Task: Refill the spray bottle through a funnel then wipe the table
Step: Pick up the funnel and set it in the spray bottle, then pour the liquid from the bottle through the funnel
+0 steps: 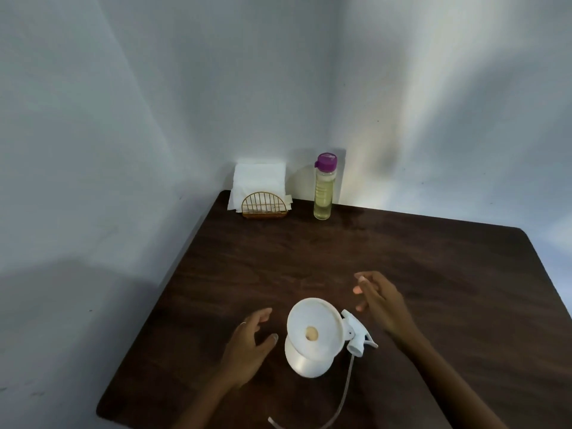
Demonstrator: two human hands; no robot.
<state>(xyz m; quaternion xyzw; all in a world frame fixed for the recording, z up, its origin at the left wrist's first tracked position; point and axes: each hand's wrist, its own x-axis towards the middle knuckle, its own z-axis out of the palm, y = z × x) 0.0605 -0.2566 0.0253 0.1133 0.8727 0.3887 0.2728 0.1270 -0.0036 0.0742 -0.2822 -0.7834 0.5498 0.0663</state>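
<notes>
Head view: I saw the funnel (314, 328) seated in the spray bottle (305, 363) on the table (402, 258). Left hand (247, 348) and right hand (382, 300) flanked it, fingers spread, gripping nothing.

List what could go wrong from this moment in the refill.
1. The funnel sits in the spray bottle with neither the left hand nor the right hand holding it, so pouring might tip it.
2. The sprayer head lies right beside it, its tube trailing to the table edge, easy to snag.
</notes>
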